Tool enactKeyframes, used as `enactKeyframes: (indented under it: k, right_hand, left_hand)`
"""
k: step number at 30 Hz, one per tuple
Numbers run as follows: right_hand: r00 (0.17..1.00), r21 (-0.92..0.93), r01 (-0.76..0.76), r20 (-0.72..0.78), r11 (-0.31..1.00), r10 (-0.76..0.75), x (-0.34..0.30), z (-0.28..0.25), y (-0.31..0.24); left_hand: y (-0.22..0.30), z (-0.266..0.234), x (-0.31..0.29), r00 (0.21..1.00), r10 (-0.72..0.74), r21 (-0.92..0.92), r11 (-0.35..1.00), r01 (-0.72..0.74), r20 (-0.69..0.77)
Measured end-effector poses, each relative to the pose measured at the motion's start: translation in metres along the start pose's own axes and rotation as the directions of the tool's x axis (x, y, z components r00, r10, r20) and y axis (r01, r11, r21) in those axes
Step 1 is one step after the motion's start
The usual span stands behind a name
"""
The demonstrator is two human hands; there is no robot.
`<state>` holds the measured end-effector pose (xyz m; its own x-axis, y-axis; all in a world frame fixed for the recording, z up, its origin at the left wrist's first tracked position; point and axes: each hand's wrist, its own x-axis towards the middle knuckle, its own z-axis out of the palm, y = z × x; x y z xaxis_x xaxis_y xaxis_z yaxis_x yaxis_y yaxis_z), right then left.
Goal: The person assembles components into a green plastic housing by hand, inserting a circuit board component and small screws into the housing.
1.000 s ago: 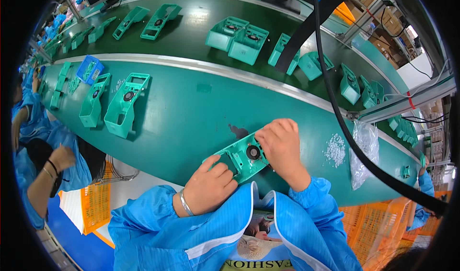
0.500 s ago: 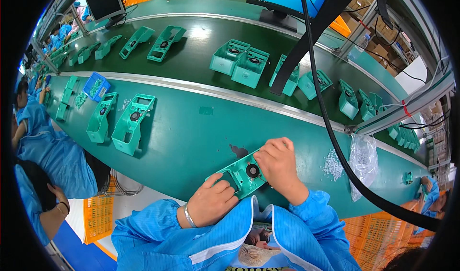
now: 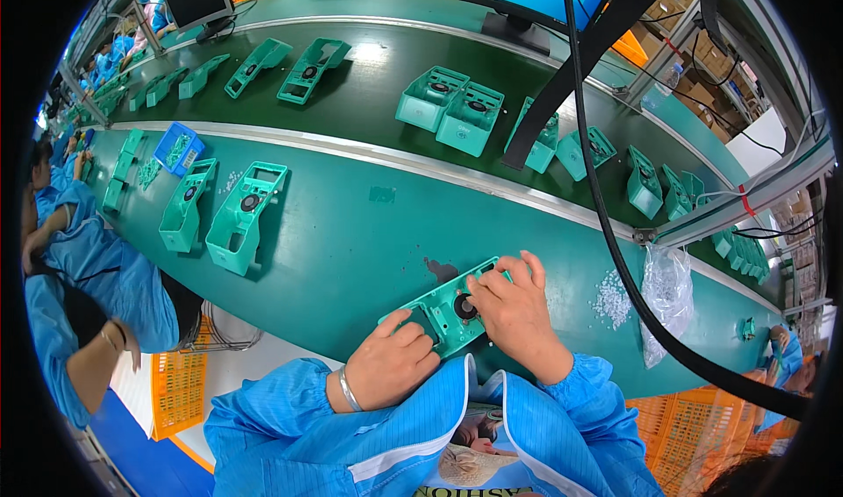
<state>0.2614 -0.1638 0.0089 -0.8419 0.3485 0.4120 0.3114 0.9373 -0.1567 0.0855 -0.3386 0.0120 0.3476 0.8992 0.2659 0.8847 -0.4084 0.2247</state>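
Note:
A green plastic housing (image 3: 450,329) lies aslant on the bench in front of me, open side up, with a round black speaker-like part (image 3: 466,306) set in it. My left hand (image 3: 391,367) grips its near left end, the fingers bent over the rim beside a rectangular opening. Over the far right end is my right hand (image 3: 520,314), its fingers curled and the index fingertip down inside the housing near the black part. What lies under those right fingertips is hidden, and the thumb barely shows.
Two similar housings (image 3: 248,220) and a blue bin (image 3: 178,150) of small green parts stand at left. More housings (image 3: 470,118) line the dark belt beyond a metal rail. Small clear pieces (image 3: 612,300) and a plastic bag (image 3: 666,299) lie right, under a hanging black cable (image 3: 615,260).
My right hand has shifted slightly, its fingertips moving from a pinch at the housing's far edge down into it, with the other fingers lifting. The left hand keeps its grip.

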Motion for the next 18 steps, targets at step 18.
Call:
enactKeyframes:
  k: [18]
  right_hand:
    - [0.982,0.251,-0.17,-0.034,0.953,0.184,-0.015,-0.003,0.023]
  left_hand:
    - [0.002,0.005,-0.003,0.996,-0.01,0.012,1.0,0.011,-0.089]
